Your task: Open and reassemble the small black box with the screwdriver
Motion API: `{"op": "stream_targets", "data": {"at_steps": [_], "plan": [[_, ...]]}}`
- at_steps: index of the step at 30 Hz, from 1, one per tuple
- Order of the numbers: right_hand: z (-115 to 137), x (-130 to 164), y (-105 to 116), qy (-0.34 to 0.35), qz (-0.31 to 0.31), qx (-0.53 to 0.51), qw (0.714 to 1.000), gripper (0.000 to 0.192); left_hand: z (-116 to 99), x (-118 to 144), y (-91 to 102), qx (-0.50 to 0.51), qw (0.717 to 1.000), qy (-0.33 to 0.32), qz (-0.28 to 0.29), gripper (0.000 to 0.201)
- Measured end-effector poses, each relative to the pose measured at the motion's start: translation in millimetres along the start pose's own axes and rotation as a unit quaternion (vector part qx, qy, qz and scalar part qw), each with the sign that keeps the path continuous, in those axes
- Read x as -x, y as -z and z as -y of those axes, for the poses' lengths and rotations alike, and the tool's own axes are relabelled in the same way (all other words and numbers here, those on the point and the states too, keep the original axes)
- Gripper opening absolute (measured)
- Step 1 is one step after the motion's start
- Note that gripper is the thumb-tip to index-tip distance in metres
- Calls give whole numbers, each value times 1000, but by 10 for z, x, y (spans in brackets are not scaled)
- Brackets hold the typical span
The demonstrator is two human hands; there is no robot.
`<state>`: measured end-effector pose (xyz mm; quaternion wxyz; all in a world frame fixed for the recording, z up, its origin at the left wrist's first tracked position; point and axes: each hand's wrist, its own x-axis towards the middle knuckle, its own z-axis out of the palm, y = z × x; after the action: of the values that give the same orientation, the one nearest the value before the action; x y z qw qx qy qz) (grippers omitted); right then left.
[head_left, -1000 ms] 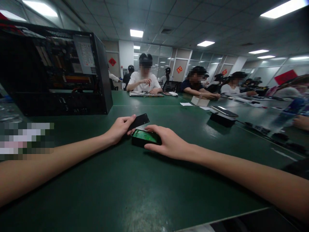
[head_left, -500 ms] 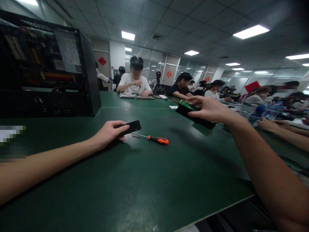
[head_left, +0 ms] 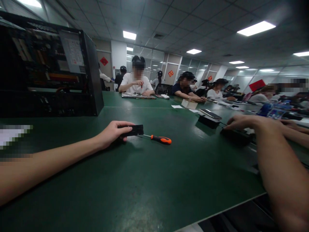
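Observation:
My left hand (head_left: 118,132) is closed on a small flat black rectangular plate (head_left: 137,130), held between thumb and fingers just above the table. Beyond the plate lies a screwdriver (head_left: 161,139) with an orange and black handle, its shaft partly hidden by the plate. At the right, my right hand (head_left: 243,122) is bent down over a black box-shaped part (head_left: 236,137), fingers at its far side. The hand covers much of that part, and its underside is too dark to make out.
A computer case (head_left: 90,74) with an exposed interior stands at the left. Beyond my right hand are a black box with a silver-edged top (head_left: 209,120) and a small white box (head_left: 189,103). Another person's arm (head_left: 294,132) rests at the right; a person in white (head_left: 137,83) sits opposite.
My right hand has carried the black box-shaped part right and down towards the table, uncovering the white box and the silver-topped black box. My left hand keeps the plate, now turned slightly.

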<state>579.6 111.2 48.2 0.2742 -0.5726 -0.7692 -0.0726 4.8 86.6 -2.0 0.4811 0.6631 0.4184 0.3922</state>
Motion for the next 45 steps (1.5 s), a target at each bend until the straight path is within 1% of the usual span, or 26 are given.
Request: {"op": "stream_targets", "data": {"at_steps": [2, 4, 6, 8, 9, 10, 11, 12, 13, 15, 18, 20, 22, 25, 29, 32, 33, 34, 35, 36, 37, 38, 39, 40, 42, 45], "plan": [[259, -159, -63, -2, 20, -5, 1000, 43, -2, 6, -18, 8, 1000, 0, 13, 40], [674, -287, -197, 1, 29, -19, 999, 38, 7, 21, -58, 15, 1000, 1, 26, 36], [1220, -332, -405, 21, 38, -55, 998, 40, 16, 53, -121, 17, 999, 3, 38, 34], [1827, -272, -648, 53, 72, -120, 989, 48, 11, 102, -199, 11, 999, 5, 44, 35], [2120, -209, -762, 66, 105, -207, 971, 49, 0, 131, -237, 1, 999, 2, 41, 35], [2390, -131, -863, 77, 147, -277, 946, 50, -15, 159, -272, -9, 999, -3, 43, 35], [2624, -47, -946, 86, 186, -323, 924, 49, -33, 185, -301, -18, 999, -11, 49, 33], [2815, 35, -1008, 90, 211, -348, 909, 46, -50, 207, -324, -22, 998, -21, 56, 32], [2958, 108, -1049, 95, 230, -363, 898, 42, -65, 223, -338, -21, 997, -30, 68, 29], [3105, 204, -1085, 90, 251, -383, 885, 32, -77, 234, -345, 1, 995, -42, 92, 26], [3091, 219, -1072, 60, 256, -413, 872, 25, -46, 212, -328, 71, 992, -28, 104, 28], [3036, 186, -1058, 45, 254, -437, 862, 26, -14, 192, -319, 112, 988, -13, 102, 29], [3007, 162, -1062, 35, 257, -473, 842, 31, 4, 184, -319, 135, 985, -9, 110, 29], [3016, 173, -1110, 13, 287, -520, 804, 38, 1, 198, -329, 148, 981, -16, 127, 29], [3031, 208, -1189, -5, 319, -528, 787, 41, 0, 221, -332, 138, 981, -27, 133, 29], [3000, 163, -1131, -13, 347, -538, 768, 41, 24, 208, -324, 125, 983, -34, 127, 27], [2970, 127, -1070, -6, 353, -528, 773, 40, 31, 200, -321, 124, 985, -31, 118, 28], [2921, 81, -987, 10, 352, -503, 789, 39, 36, 192, -319, 126, 986, -25, 106, 30], [2846, 27, -882, 28, 344, -459, 819, 39, 38, 185, -317, 127, 987, -16, 94, 31], [2739, -29, -760, 43, 327, -396, 857, 39, 37, 180, -316, 128, 988, -6, 84, 32], [2597, -84, -626, 51, 305, -310, 899, 41, 32, 177, -316, 127, 989, 3, 77, 33], [2421, -132, -485, 41, 280, -215, 935, 43, 24, 178, -318, 124, 989, 8, 76, 33], [2212, -170, -345, 9, 252, -114, 961, 43, 14, 181, -320, 119, 990, 11, 77, 33], [1980, -193, -213, -47, 227, -1, 973, 40, 3, 186, -323, 114, 990, 11, 82, 33], [1484, -194, 7, -133, 211, 91, 964, 38, -20, 200, -331, 105, 990, 8, 93, 33], [815, -92, 175, -257, 213, 169, 927, 24, -50, 218, -340, 91, 990, 2, 105, 31]]}}
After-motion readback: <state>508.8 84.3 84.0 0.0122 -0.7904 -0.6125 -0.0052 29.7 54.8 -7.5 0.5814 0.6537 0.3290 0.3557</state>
